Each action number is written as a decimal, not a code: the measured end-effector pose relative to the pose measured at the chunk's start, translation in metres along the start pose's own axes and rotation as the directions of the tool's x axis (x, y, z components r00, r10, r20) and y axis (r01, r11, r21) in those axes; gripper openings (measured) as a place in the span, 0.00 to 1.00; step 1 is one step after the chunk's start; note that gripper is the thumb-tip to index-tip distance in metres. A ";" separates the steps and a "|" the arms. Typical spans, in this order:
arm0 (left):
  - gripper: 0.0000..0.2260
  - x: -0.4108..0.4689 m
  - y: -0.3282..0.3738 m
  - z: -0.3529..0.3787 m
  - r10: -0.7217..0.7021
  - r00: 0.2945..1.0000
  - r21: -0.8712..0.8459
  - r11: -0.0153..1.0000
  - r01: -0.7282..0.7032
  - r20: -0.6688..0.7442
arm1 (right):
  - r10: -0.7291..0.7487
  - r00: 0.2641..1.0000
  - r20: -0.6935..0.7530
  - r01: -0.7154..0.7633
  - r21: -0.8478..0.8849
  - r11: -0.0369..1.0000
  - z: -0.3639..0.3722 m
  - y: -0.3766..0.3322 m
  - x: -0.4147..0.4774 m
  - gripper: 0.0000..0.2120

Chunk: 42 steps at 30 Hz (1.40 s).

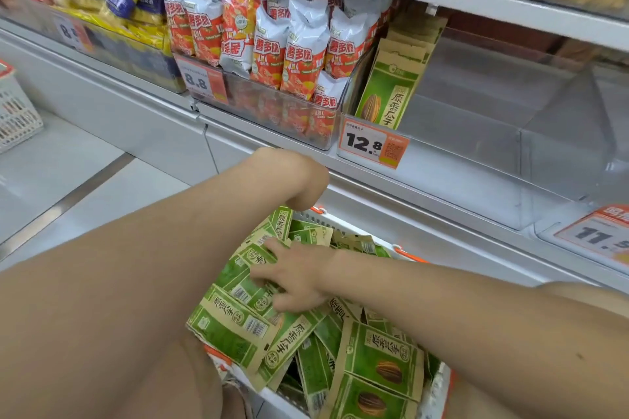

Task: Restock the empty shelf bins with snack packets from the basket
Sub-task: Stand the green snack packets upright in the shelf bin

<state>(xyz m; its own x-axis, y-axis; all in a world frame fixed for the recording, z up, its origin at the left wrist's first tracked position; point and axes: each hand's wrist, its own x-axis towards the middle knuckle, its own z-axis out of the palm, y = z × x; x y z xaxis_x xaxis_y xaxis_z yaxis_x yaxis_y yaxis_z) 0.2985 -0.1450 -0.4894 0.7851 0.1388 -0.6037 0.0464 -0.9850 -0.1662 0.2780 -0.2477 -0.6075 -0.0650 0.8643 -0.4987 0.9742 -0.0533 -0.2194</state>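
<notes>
Shelf bin, basket cropped — left hand half-hidden

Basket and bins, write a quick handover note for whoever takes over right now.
Left hand: bent over the basket rim, grip hidden.
Right hand: fingers spread on packets in the basket, none lifted.
Done: one row stands at the left of the 12.8 bin.
Left: fill the rest of it, then the empty bin to its right.

Matt paper-look green packets, clear glossy plastic bins, white plastic basket, smooth grey shelf
</notes>
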 end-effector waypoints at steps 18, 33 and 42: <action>0.21 -0.038 -0.016 -0.030 0.090 0.993 -0.495 0.861 -0.114 -0.073 | 0.469 0.817 -0.335 -0.140 0.674 0.725 -0.127 0.058 -0.149 0.09; 0.10 -0.027 0.008 -0.059 -0.249 0.689 -0.668 0.598 -0.443 -0.680 | 0.631 0.089 -0.771 0.114 0.637 0.762 -0.149 0.097 -0.201 0.17; 0.08 -0.010 0.007 -0.049 -0.326 0.729 -0.561 0.823 -0.095 -0.602 | 0.632 0.149 -0.761 -0.183 0.607 0.774 -0.133 0.128 -0.172 0.15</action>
<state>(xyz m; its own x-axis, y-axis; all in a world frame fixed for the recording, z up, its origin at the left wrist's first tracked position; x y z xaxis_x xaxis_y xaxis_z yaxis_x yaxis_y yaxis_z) 0.3216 -0.1582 -0.4463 0.9291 0.3604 0.0830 0.3098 -0.8809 0.3577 0.4424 -0.3373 -0.4384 0.7703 0.4757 0.4247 0.6343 -0.5031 -0.5870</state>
